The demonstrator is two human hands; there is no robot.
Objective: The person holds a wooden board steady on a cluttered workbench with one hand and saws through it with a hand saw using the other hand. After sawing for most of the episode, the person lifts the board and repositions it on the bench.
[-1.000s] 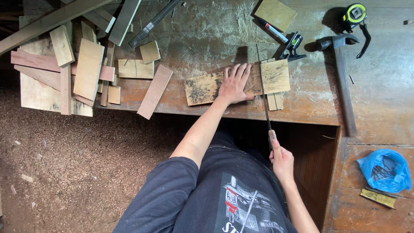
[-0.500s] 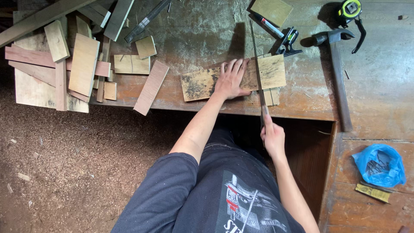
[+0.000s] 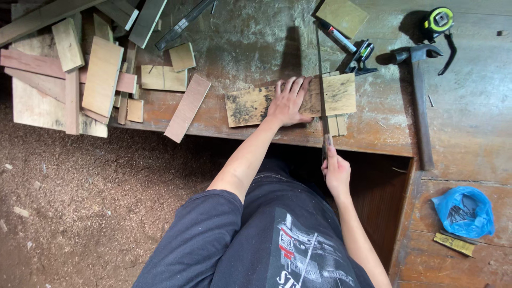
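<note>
Wooden board [image 3: 341, 95], stained dark, lies flat near the tabletop [image 3: 250, 48] edge under the left hand [image 3: 288, 101], fingers spread. Right hand [image 3: 336, 172] is closed around the handsaw [image 3: 321, 90] handle, blade crossing the board. Hammer [image 3: 418, 96] lies well right.

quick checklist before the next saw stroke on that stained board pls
1. Left hand flat on the stained board, pinning it: ok.
2. Left fingers beside the saw blade, little gap: not ok.
3. Right hand wrapped on the saw handle: ok.
4. Board end overhanging the bench edge: not ok, it lies fully on the bench.
5. Hammer and tape measure apart from the blade path: ok.
6. Depth of cut: cannot tell.
</note>
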